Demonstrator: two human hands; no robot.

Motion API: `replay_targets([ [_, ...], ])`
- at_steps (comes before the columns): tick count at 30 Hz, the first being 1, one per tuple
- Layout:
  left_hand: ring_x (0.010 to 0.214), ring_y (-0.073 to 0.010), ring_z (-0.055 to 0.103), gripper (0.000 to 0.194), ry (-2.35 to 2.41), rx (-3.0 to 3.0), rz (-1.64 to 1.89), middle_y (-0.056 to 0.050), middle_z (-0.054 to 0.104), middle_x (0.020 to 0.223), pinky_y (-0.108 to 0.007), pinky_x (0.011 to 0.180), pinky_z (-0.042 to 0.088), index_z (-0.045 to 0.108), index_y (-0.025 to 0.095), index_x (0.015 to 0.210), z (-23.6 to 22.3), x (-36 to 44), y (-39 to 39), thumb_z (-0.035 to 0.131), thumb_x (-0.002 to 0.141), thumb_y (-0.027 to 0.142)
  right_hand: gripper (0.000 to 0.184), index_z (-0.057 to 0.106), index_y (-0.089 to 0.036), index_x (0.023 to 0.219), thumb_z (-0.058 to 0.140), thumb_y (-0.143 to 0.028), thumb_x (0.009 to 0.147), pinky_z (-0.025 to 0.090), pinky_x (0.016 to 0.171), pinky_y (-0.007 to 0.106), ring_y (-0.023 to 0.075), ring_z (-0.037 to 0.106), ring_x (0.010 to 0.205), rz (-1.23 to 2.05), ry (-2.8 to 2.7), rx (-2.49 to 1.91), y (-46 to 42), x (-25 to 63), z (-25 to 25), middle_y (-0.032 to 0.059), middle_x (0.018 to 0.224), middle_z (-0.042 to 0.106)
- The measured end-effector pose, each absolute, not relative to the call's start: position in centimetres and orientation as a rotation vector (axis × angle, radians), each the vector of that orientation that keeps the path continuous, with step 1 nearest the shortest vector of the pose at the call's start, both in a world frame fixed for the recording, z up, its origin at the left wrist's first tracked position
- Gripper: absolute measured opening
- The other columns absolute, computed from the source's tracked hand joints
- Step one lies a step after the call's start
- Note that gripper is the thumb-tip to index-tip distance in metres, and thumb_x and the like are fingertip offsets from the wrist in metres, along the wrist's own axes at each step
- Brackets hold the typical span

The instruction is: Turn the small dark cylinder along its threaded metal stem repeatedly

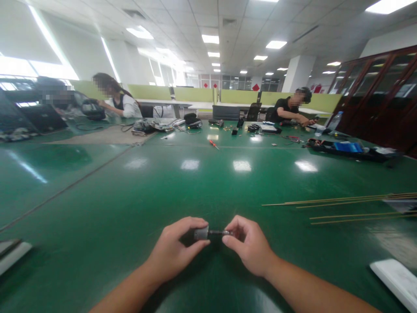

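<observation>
My left hand (177,245) grips a short grey cylinder (201,234) between thumb and fingertips. From its right side a thin dark shaft (215,232) runs level to my right hand (249,243). The thumb and fingers of that hand pinch the shaft's far end, which looks metallic and ridged. Both hands are just above the green table (195,191), near its front. Whether cylinder and shaft are one piece or two fitted together, I cannot tell.
Several thin brass-coloured rods (342,200) lie at the right. A white object (395,278) sits at the lower right, another (16,256) at the left edge. Farther off are a red screwdriver (213,144), a black tray (352,150) and assorted parts. People sit across the table.
</observation>
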State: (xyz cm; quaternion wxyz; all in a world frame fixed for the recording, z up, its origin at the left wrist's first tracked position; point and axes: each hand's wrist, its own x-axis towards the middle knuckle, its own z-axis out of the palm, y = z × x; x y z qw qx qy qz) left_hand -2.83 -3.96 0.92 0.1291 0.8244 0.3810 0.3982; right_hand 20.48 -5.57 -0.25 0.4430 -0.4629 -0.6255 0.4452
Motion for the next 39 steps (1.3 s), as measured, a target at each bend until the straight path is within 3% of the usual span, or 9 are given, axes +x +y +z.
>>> replay_targets([
  [39, 0.091, -0.0188, 0.073, 0.023, 1.094, 2.388, 1.181, -0.005, 0.076, 0.1, -0.028, 0.085, 0.059, 0.071, 0.023, 0.102, 1.38, -2.99, -3.63, 0.076, 0.08, 0.024, 0.008, 0.062, -0.017, 0.077, 0.068, -0.022, 0.076, 0.038, 0.06, 0.025, 0.0126, 0.05, 0.06, 1.07, -1.535, -1.137, -5.47, 20.69, -0.39, -0.0031, 0.064, 0.056],
])
